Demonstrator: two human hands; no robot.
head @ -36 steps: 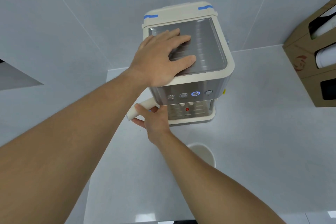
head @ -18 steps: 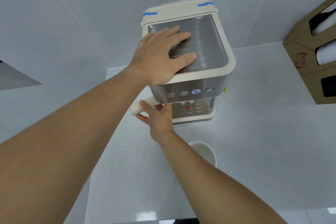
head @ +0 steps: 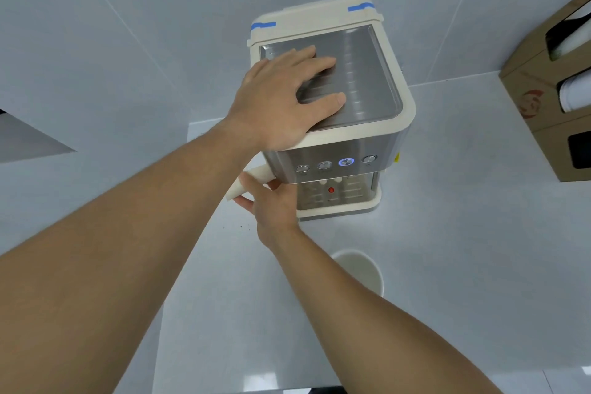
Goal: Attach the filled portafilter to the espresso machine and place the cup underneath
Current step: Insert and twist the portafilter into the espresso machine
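Two hands are working: the left hand (head: 284, 102), spread flat, is bracing the cream-and-steel espresso machine (head: 332, 112) while the right hand (head: 271, 201), wrapping the cream portafilter handle (head: 249, 182), is swinging it slightly nearer than a second ago, locking unfinished, the white paper cup (head: 361, 269) waiting near.

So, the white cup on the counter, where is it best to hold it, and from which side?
Probably by its side wall just below the rim, coming from the right: the cup stands upright with its mouth open, and the right forearm hides its left side.
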